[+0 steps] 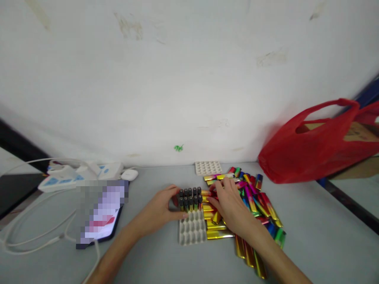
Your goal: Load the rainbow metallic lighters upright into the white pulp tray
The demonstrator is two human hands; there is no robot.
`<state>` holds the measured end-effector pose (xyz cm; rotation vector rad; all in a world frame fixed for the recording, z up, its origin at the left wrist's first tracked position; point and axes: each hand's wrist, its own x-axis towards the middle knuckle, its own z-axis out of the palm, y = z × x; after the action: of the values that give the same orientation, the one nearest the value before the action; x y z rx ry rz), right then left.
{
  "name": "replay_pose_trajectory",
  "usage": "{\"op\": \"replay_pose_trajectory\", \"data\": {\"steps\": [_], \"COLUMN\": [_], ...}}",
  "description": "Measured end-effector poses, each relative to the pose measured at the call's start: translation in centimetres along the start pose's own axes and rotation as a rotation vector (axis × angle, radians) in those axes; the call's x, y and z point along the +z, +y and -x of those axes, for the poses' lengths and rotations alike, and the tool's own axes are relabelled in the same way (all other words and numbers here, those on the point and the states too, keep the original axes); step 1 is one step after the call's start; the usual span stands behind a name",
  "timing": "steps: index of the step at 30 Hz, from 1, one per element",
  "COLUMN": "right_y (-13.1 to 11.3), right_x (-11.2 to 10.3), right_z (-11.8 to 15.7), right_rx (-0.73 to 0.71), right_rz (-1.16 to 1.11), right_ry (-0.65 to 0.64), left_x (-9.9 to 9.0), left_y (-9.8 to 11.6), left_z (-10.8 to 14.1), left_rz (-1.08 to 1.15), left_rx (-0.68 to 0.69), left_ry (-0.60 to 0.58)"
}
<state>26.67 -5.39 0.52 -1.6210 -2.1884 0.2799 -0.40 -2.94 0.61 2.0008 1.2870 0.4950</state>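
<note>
A pale moulded tray (192,228) with rows of hollows lies on the table. In its far part, two rows of small black-topped sticks (190,197) stand upright. My left hand (164,205) curves round the tray's left side, the thumb on its edge and the fingers beside the black tops. Right of the tray spreads a pile of flat, shiny metallic sleeves (219,234) in gold, red, green, blue and purple. My right hand (229,201) lies over the pile's near-left part with its fingers bent together; what is between them is hidden.
A second pale tray (208,168) lies by the wall. At right stands a red bag (304,146) with cardboard in it. On the left are a phone (111,221), a white power strip (89,173), a white earbud case (129,174) and looping white cables (38,250).
</note>
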Motion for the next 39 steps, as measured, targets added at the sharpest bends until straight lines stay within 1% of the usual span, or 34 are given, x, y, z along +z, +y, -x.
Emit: {"op": "replay_pose_trajectory", "data": {"steps": [4, 10, 13, 16, 19, 23, 28, 34, 39], "right_y": [0.41, 0.36, 0.31, 0.33, 0.39, 0.48, 0.53, 0.40, 0.43], "right_x": [-0.09, -0.22, -0.07, 0.10, 0.22, 0.39, 0.45, 0.13, 0.36], "right_z": [0.05, -0.19, -0.23, -0.12, 0.00, 0.06, -0.09, -0.05, -0.12], "right_rx": [0.007, 0.062, 0.039, 0.019, 0.013, 0.032, 0.073, 0.069, 0.075], "right_rz": [0.000, -0.040, -0.054, -0.060, -0.046, -0.022, -0.008, -0.010, 0.008], "right_ry": [0.011, 0.004, -0.005, 0.016, 0.032, 0.006, 0.012, -0.013, 0.002], "left_x": [-0.11, -0.14, -0.09, -0.06, -0.08, -0.09, -0.08, -0.13, -0.12], "left_y": [0.20, 0.19, 0.11, 0.07, 0.06, 0.05, 0.10, 0.15, 0.18], "left_z": [-0.02, -0.08, -0.10, -0.07, -0.07, -0.15, -0.09, -0.10, -0.16], "left_rz": [0.001, 0.000, -0.003, 0.007, 0.021, 0.021, 0.022, 0.010, 0.009], "left_rx": [0.007, 0.019, 0.009, -0.003, 0.014, 0.023, 0.011, 0.026, 0.009], "left_ry": [-0.009, -0.002, -0.002, 0.000, -0.015, -0.017, -0.013, -0.013, -0.002]}}
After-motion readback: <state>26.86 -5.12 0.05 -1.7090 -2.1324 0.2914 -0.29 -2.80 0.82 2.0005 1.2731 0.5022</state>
